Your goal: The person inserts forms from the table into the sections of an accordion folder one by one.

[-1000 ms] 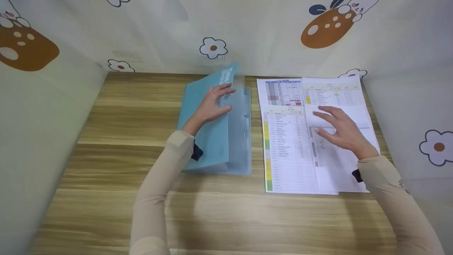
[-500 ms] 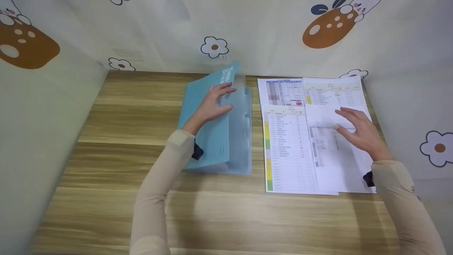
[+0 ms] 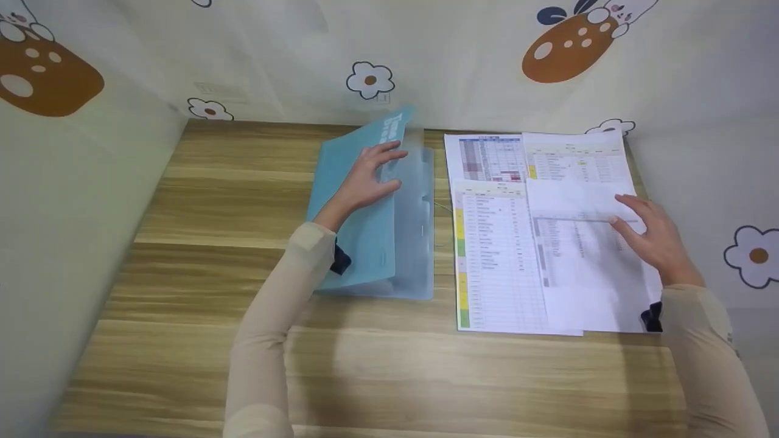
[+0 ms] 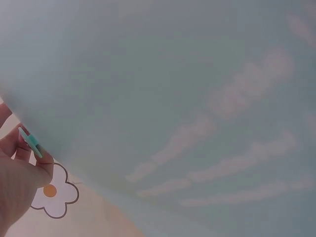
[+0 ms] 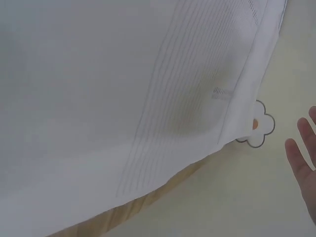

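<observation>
In the head view, my left hand (image 3: 365, 176) is at the free edge of a light blue folder (image 3: 353, 213), holding its cover tilted up. The left wrist view is mostly filled by the cover (image 4: 148, 98); at its edge the fingers and thumb hold a small teal piece. A translucent inner leaf of the folder (image 3: 415, 243) shows beneath the cover. My right hand (image 3: 654, 234) is over the right side of the printed sheets (image 3: 590, 298), fingers spread and nothing held. The right wrist view shows its fingertips (image 5: 294, 153) apart from a white sheet (image 5: 98, 98).
Several overlapping printed sheets, one with a yellow and green column (image 3: 496, 292), lie right of the folder. A thin cord (image 3: 442, 207) runs from the folder toward them. The wooden table (image 3: 389, 377) is bounded by patterned cloth walls (image 3: 274, 67) at back and sides.
My right hand has moved right across the sheets toward their outer edge, holding nothing. The left hand and the raised folder cover stay in place.
</observation>
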A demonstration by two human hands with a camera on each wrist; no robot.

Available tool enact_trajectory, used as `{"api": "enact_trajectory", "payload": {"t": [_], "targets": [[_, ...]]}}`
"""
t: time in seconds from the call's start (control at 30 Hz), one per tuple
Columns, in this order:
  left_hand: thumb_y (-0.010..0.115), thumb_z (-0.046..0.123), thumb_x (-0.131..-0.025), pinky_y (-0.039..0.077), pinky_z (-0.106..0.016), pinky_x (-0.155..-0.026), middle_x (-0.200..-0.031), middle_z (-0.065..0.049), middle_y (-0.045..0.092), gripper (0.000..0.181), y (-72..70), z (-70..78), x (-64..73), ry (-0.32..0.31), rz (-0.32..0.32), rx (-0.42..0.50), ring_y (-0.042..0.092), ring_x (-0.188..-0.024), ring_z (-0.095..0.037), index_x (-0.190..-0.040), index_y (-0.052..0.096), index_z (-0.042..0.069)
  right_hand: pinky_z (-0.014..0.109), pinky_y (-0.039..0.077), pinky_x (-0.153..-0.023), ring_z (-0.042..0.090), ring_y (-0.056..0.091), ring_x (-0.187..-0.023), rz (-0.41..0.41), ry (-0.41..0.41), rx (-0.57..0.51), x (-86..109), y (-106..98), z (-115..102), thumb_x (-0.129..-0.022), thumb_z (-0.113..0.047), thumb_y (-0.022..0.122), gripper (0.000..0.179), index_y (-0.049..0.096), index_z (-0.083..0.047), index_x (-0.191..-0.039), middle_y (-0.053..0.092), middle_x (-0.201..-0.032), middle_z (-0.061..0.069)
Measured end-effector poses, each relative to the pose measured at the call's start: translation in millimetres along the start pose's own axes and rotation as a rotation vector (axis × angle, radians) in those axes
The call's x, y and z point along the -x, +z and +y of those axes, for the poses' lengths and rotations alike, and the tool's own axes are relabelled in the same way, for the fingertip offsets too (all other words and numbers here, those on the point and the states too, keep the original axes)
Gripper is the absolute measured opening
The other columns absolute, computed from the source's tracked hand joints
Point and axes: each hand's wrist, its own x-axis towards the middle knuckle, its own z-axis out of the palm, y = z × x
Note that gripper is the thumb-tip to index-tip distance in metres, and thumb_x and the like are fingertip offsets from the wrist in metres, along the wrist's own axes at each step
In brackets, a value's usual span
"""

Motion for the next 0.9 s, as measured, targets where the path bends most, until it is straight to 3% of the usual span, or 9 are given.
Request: {"api": "enact_trajectory", "payload": {"t": [0.33,0.43,0.67,0.9], "targets": [[0.056,0.022,-0.077,0.026,-0.038,-0.095,-0.135,0.002,0.036,0.047,0.4,-0.3,0.6,-0.007,-0.009,0.006,0.027,-0.12,-0.015,-0.124,0.053,0.016,0.062,0.014,-0.091,0.045,0.015,-0.124,-0.081,0.215,-0.095,9.5,-9.4,24.4,-0.086,-0.047,0.046,0.073,0.018,-0.008,-0.14,0.016,-0.14,0.024],[0.057,0.022,-0.077,0.026,-0.036,-0.095,-0.135,0.002,0.036,0.047,0.0,-0.1,1.0,-0.007,-0.009,0.012,0.027,-0.12,-0.015,-0.123,0.053,0.017,0.063,0.017,-0.089,0.045,0.016,-0.122,-0.098,0.259,-0.113,11.7,-11.3,31.3,-0.084,-0.048,0.048,0.076,0.016,-0.009,-0.141,0.018,-0.139,0.025],[0.054,0.016,-0.076,0.024,-0.036,-0.095,-0.133,-0.002,0.039,0.045,0.5,-2.1,0.7,0.055,0.02,0.046,0.031,-0.118,-0.017,-0.121,0.055,0.011,0.063,0.02,-0.087,0.046,0.018,-0.12,-0.149,0.3,-0.171,18.5,-14.2,49.6,-0.08,-0.049,0.055,0.085,0.011,-0.009,-0.141,0.016,-0.139,0.027],[0.055,0.019,-0.077,0.025,-0.035,-0.095,-0.134,0.0,0.038,0.045,0.9,-1.9,0.5,0.024,0.006,0.024,0.029,-0.119,-0.015,-0.122,0.054,0.012,0.062,0.021,-0.087,0.051,0.019,-0.116,-0.187,0.311,-0.16,24.0,-10.3,58.7,-0.079,-0.044,0.06,0.094,0.004,-0.001,-0.14,0.008,-0.139,0.03]]}}
